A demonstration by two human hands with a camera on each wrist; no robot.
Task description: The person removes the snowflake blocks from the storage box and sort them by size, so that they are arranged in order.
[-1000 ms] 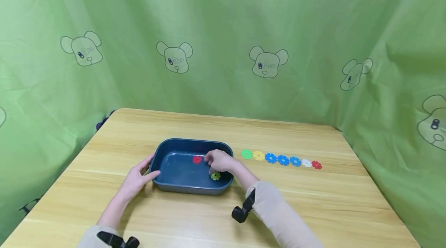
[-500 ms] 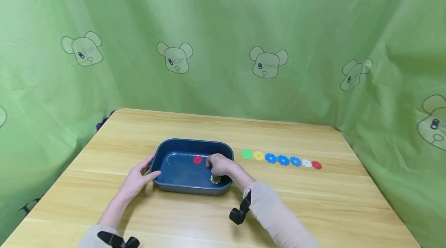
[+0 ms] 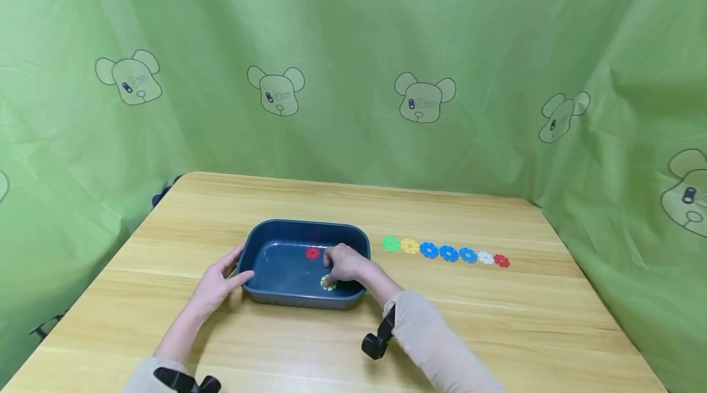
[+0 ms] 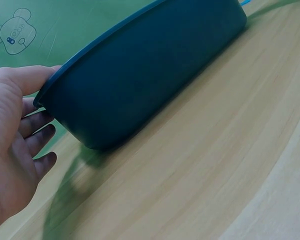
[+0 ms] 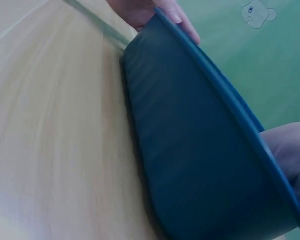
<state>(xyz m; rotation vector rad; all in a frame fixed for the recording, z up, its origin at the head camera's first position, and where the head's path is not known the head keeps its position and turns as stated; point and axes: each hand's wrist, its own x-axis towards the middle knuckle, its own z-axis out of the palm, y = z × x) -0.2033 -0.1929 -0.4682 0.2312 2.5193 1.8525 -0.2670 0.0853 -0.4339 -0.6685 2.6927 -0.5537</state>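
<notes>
A dark blue plastic basin (image 3: 287, 299) stands on the table. At its left end my left hand (image 3: 214, 282) holds the rim, thumb over the edge and fingers against the outside wall, as the left wrist view of the hand (image 4: 12, 130) also shows. My right hand (image 3: 347, 263) reaches into the basin's right half. One finger presses on a yellow-green snowflake disc (image 3: 323, 285) lying on the basin floor, partly covering it. A red snowflake disc (image 3: 312, 253) lies near the back wall. In the right wrist view the basin wall hides most of my right hand (image 5: 290, 150).
Right of the basin, a row of snowflake discs lies on the wooden table (image 3: 497, 331): green (image 3: 391, 244), yellow (image 3: 410, 246), several blue (image 3: 448, 253), white (image 3: 485, 258) and red (image 3: 501, 261). A green curtain (image 3: 353, 153) hangs behind.
My right hand has lowered a finger onto the yellow-green disc and slid it left along the basin floor. My left hand and the basin have stayed in place.
</notes>
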